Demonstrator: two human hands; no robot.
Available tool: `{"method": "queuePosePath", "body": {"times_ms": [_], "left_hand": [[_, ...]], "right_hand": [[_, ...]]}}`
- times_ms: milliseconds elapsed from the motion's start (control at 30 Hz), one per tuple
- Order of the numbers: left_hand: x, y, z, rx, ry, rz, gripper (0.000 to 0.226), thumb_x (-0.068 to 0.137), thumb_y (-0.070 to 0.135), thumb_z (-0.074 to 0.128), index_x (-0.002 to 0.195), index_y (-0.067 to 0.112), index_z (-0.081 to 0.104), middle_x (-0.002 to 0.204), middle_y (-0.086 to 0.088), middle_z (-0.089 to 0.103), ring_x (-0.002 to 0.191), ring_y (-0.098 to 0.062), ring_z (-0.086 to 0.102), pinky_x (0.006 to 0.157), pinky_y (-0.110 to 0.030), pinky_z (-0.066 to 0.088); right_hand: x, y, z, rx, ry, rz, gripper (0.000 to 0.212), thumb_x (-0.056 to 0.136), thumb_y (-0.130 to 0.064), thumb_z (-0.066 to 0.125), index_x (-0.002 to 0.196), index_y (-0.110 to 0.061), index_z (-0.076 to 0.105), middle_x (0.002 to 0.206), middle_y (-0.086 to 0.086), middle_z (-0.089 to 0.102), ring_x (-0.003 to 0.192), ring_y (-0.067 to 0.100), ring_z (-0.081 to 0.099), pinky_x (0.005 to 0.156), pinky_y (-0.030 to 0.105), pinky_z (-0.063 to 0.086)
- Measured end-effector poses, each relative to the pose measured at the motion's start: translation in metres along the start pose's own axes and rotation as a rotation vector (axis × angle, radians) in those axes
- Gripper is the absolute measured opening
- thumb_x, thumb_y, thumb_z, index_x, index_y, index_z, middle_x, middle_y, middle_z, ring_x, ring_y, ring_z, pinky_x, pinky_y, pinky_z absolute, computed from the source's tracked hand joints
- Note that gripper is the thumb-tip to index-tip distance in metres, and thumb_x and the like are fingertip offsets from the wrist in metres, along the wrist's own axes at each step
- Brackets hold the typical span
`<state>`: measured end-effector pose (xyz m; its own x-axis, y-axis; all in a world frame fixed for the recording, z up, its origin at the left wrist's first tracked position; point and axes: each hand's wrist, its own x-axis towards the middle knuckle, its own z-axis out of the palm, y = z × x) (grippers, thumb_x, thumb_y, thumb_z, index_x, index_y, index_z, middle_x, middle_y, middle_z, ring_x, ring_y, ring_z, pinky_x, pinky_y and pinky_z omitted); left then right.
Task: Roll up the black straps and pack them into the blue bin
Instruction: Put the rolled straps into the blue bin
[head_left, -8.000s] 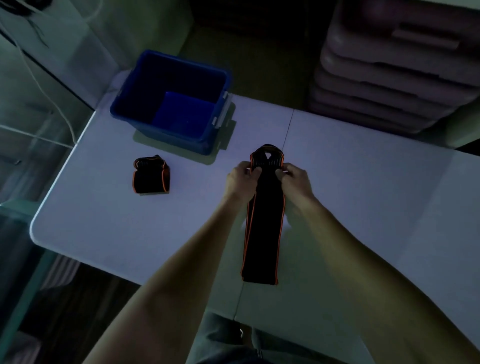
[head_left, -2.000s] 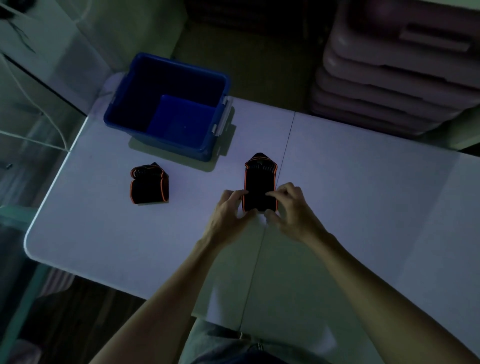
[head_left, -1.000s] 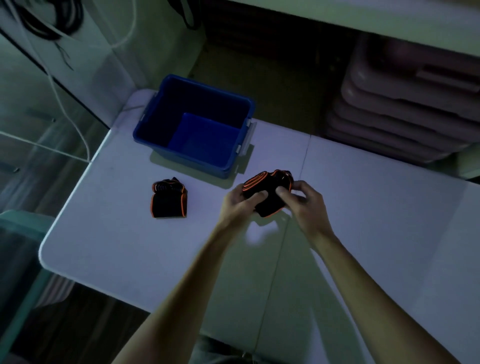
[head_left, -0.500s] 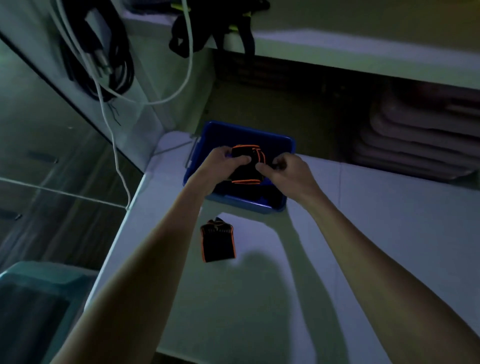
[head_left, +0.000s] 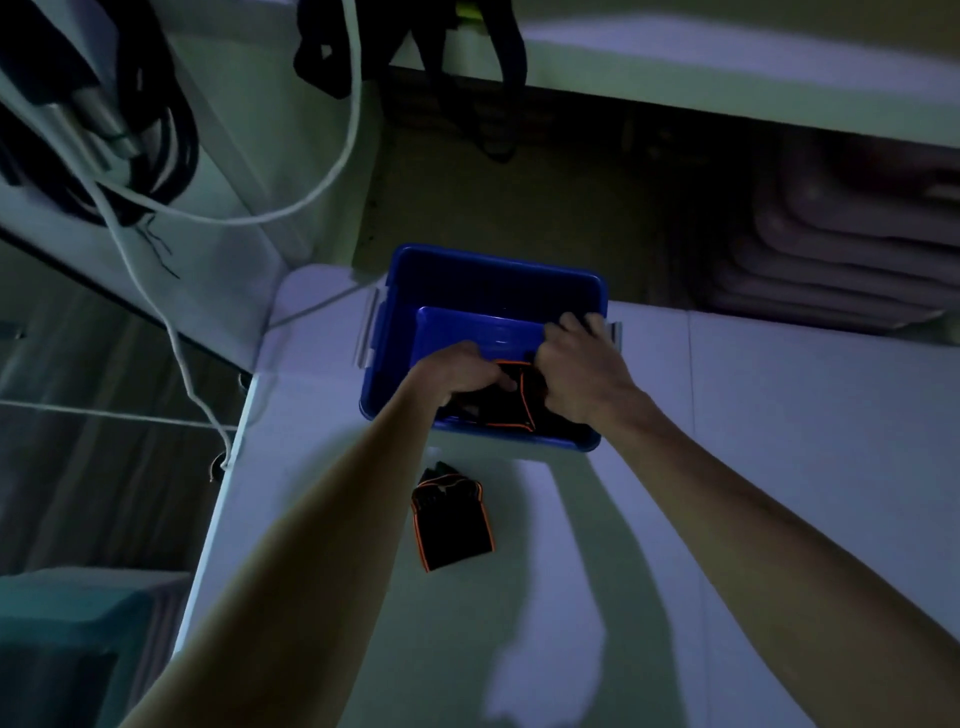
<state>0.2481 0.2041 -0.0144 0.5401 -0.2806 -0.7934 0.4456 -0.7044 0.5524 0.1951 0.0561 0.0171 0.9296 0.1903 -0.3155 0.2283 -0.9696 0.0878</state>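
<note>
A blue bin (head_left: 483, 270) stands at the far left corner of the white table (head_left: 779, 441). Inside it, near the front wall, both my hands hold a rolled black strap with orange edging (head_left: 511, 402). My left hand (head_left: 462, 371) grips its left side and my right hand (head_left: 576, 371) grips its right side, fingers curled over it. A second rolled black strap with orange edging (head_left: 451, 519) lies on the table just in front of the bin, between my forearms.
White and black cables (head_left: 156, 208) hang along the wall at the left. A shelf (head_left: 727, 67) runs above at the back, with stacked pale trays (head_left: 841, 249) at the right. A teal container (head_left: 67, 639) sits low at the left, off the table.
I lifted the rolled strap off the table and carried it over the bin. Since half a second ago both hands have lowered it down inside the bin. The other roll has not moved.
</note>
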Motion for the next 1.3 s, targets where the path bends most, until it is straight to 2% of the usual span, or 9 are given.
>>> {"method": "queuePosePath", "body": {"times_ms": [267, 367, 600, 700, 800, 900, 1033, 1133, 1300], "left_hand": [[0.013, -0.007, 0.016, 0.178, 0.115, 0.033, 0.049, 0.076, 0.034, 0.080, 0.115, 0.016, 0.056, 0.110, -0.006, 0.063, 0.098, -0.020, 0.056, 0.081, -0.032, 0.041], [0.001, -0.002, 0.014, 0.206, 0.193, 0.036, 0.050, 0.078, 0.034, 0.080, 0.112, 0.012, 0.052, 0.098, -0.004, 0.058, 0.094, -0.021, 0.054, 0.078, -0.031, 0.041], [-0.071, -0.018, 0.011, -0.086, 0.822, 0.481, 0.020, 0.086, 0.026, 0.065, 0.105, 0.018, 0.063, 0.080, 0.005, 0.062, 0.073, -0.014, 0.059, 0.067, -0.028, 0.049], [-0.107, -0.055, 0.024, -0.174, 1.115, 0.639, 0.008, 0.088, 0.020, 0.059, 0.095, 0.018, 0.062, 0.078, 0.003, 0.058, 0.068, -0.013, 0.051, 0.063, -0.023, 0.042], [-0.127, -0.100, 0.048, -0.248, 1.268, 0.524, 0.005, 0.088, 0.016, 0.058, 0.092, 0.014, 0.058, 0.081, -0.001, 0.056, 0.073, -0.016, 0.051, 0.066, -0.021, 0.037], [-0.132, -0.139, 0.082, -0.323, 1.164, 0.142, 0.017, 0.087, 0.019, 0.059, 0.101, 0.011, 0.055, 0.090, -0.003, 0.058, 0.086, -0.025, 0.057, 0.071, -0.028, 0.036], [-0.129, -0.172, 0.125, -0.383, 0.720, -0.311, 0.056, 0.078, 0.052, 0.056, 0.110, 0.008, 0.042, 0.109, -0.013, 0.059, 0.101, -0.037, 0.061, 0.081, -0.040, 0.049], [-0.119, -0.181, 0.145, -0.569, 0.563, -0.305, 0.071, 0.060, 0.049, 0.056, 0.106, -0.005, 0.056, 0.100, -0.018, 0.067, 0.079, -0.029, 0.069, 0.065, -0.034, 0.058], [-0.125, -0.172, 0.154, -0.835, 0.500, -0.143, 0.008, 0.074, 0.014, 0.061, 0.071, 0.008, 0.064, 0.065, -0.010, 0.061, 0.060, -0.022, 0.055, 0.061, -0.029, 0.046]], "right_hand": [[-0.003, -0.006, 0.006, -0.144, 0.025, 0.014, 0.029, 0.087, -0.032, 0.059, 0.108, -0.019, 0.072, 0.111, 0.008, 0.066, 0.120, 0.030, 0.046, 0.119, 0.057, 0.004], [-0.012, -0.006, 0.000, -0.123, 0.036, 0.061, 0.028, 0.077, -0.031, 0.064, 0.101, -0.018, 0.073, 0.112, 0.009, 0.061, 0.117, 0.031, 0.044, 0.114, 0.055, -0.002], [-0.065, -0.042, -0.008, 0.275, 0.469, -0.135, 0.023, 0.089, -0.030, 0.055, 0.099, -0.013, 0.067, 0.100, 0.007, 0.059, 0.096, 0.028, 0.050, 0.081, 0.038, 0.035], [-0.082, -0.073, 0.012, 0.376, 0.405, -0.390, 0.015, 0.091, -0.020, 0.052, 0.095, -0.009, 0.061, 0.095, 0.008, 0.056, 0.090, 0.026, 0.049, 0.073, 0.039, 0.042], [-0.085, -0.096, 0.037, 0.446, 0.165, -0.466, 0.023, 0.088, -0.015, 0.054, 0.110, -0.008, 0.056, 0.113, 0.009, 0.054, 0.106, 0.027, 0.049, 0.085, 0.042, 0.047], [-0.076, -0.107, 0.052, 0.429, -0.071, -0.406, 0.061, 0.079, -0.022, 0.062, 0.135, -0.012, 0.038, 0.142, 0.008, 0.036, 0.133, 0.027, 0.033, 0.106, 0.042, 0.038], [-0.063, -0.113, 0.067, 0.345, -0.285, -0.354, 0.092, 0.076, -0.030, 0.069, 0.151, -0.013, 0.018, 0.153, 0.010, 0.028, 0.141, 0.031, 0.025, 0.112, 0.045, 0.031], [-0.067, -0.116, 0.078, 0.445, -0.320, -0.275, 0.088, 0.077, -0.027, 0.066, 0.150, -0.012, 0.019, 0.152, 0.011, 0.031, 0.140, 0.032, 0.025, 0.109, 0.049, 0.036], [-0.083, -0.112, 0.082, 0.592, -0.309, -0.136, 0.069, 0.077, -0.032, 0.075, 0.132, -0.008, 0.040, 0.134, 0.014, 0.043, 0.128, 0.033, 0.037, 0.101, 0.045, 0.042]]}}
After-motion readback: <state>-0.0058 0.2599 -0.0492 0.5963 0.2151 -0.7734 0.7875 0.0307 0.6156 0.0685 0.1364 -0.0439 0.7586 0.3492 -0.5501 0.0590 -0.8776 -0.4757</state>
